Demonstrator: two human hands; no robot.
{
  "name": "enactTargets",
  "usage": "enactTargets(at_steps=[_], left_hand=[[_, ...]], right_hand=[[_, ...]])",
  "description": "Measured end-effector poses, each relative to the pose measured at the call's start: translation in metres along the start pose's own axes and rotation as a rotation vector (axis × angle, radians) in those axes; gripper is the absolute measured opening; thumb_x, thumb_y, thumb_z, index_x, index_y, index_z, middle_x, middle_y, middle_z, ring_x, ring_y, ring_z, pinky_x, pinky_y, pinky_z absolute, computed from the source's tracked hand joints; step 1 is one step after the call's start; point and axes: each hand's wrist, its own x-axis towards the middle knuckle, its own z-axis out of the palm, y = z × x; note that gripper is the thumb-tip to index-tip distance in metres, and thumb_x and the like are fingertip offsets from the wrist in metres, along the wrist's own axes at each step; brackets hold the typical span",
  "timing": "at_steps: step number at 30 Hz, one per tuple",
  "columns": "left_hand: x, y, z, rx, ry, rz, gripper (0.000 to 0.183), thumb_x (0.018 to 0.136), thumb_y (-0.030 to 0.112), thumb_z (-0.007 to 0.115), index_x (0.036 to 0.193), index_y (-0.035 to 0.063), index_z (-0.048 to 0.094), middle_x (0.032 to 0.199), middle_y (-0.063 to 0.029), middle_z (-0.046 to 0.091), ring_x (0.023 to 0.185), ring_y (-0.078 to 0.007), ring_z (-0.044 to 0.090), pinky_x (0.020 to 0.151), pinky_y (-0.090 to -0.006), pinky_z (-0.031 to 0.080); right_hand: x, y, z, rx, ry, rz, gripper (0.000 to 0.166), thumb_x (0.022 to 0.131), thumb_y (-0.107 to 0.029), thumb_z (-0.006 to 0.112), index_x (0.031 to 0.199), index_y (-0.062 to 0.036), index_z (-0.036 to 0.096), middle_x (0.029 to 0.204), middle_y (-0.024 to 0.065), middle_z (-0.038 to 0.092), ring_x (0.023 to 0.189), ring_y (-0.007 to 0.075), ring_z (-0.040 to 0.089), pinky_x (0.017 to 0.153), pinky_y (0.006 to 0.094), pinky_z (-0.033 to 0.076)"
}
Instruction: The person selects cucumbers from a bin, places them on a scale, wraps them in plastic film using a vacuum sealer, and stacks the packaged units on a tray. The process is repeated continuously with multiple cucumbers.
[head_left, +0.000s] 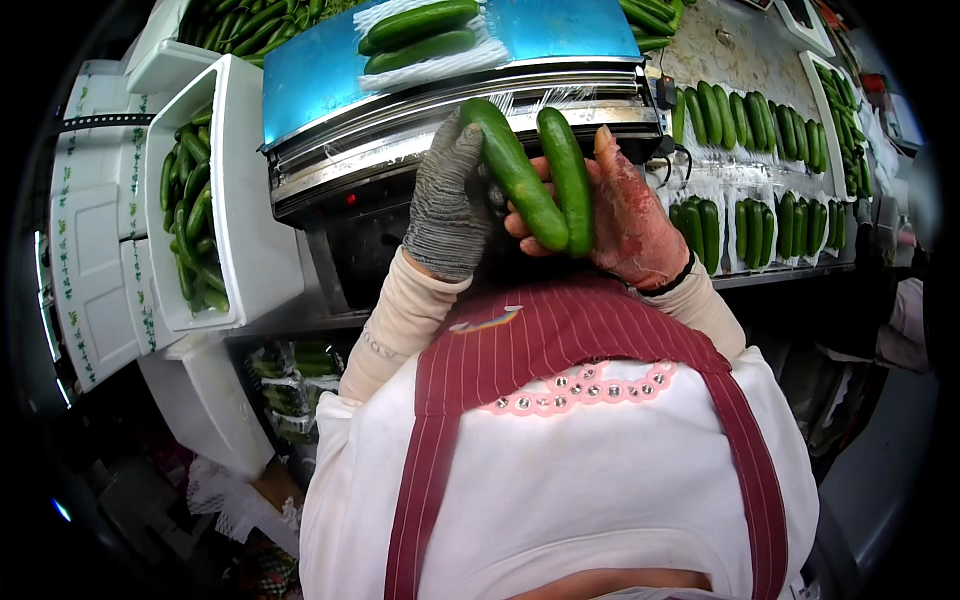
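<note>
Two green cucumbers are in my hands, upper ends apart and lower ends together. My left hand (448, 201), in a grey ribbed glove, grips the left cucumber (520, 178) near its upper end. Across the palm of my right hand (634, 217), in a worn reddish glove with bare fingertips, lie that cucumber's lower end and the right cucumber (567, 181). Just beyond is a film-wrapping machine (337, 161) with a blue top plate (311, 94). On the plate, a white foam net (487, 52) bears cucumbers (424, 24).
On the left stands a white foam box (259, 262) of cucumbers, beside stacked foam boxes (94, 225). Cucumbers (255, 26) are heaped behind the machine. To the right, rows of grouped cucumbers (709, 229) lie on white netting. A black cable (686, 161) hangs by the machine's right end.
</note>
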Motion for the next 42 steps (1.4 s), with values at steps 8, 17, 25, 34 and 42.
enactTargets(at_steps=[8,17,25,34,42], left_hand=[[-0.024,-0.006,-0.004,-0.032,0.105,-0.003,0.034,0.092,0.029,0.063,0.119,0.009,0.058,0.098,-0.0049,0.065,0.087,-0.0154,0.062,0.07,-0.0285,0.052],[-0.041,-0.007,0.001,0.121,0.201,0.124,0.033,0.094,0.033,0.061,0.117,0.0107,0.051,0.088,0.0002,0.057,0.069,-0.0078,0.056,0.051,-0.0194,0.043],[-0.048,-0.013,-0.012,0.008,0.182,0.177,0.032,0.098,0.039,0.054,0.117,0.0124,0.052,0.087,-0.0005,0.058,0.065,-0.0095,0.055,0.051,-0.021,0.044],[-0.06,-0.035,-0.015,0.376,0.096,0.309,0.083,0.081,0.005,0.075,0.148,0.0111,0.026,0.125,-0.0082,0.051,0.109,-0.016,0.057,0.091,-0.0311,0.051],[-0.064,0.009,-0.014,0.287,0.068,0.175,0.045,0.095,0.034,0.059,0.126,0.0043,0.047,0.095,-0.0058,0.06,0.091,-0.0155,0.059,0.083,-0.03,0.049]], right_hand=[[-0.009,0.017,-0.006,-0.029,0.039,-0.022,0.075,0.094,-0.065,0.039,0.133,-0.0008,0.046,0.124,0.0203,0.059,0.112,0.0337,0.06,0.094,0.0469,0.051],[-0.019,0.017,0.024,-0.289,0.049,0.019,0.051,0.085,-0.011,0.066,0.13,0.0,0.044,0.115,0.0144,0.061,0.1,0.0256,0.065,0.088,0.0368,0.054],[-0.013,0.028,0.017,-0.482,0.096,-0.013,0.053,0.082,-0.008,0.068,0.128,0.0003,0.043,0.112,0.0136,0.062,0.097,0.023,0.066,0.087,0.0335,0.054],[-0.01,0.028,0.031,-0.563,0.065,0.041,0.049,0.085,-0.011,0.067,0.128,0.0021,0.047,0.112,0.0069,0.059,0.101,0.014,0.057,0.089,0.0289,0.047],[0.006,0.036,0.023,-0.584,0.107,-0.121,0.047,0.088,-0.013,0.069,0.127,-0.0002,0.045,0.104,0.0074,0.059,0.091,0.0164,0.061,0.082,0.0292,0.05]])
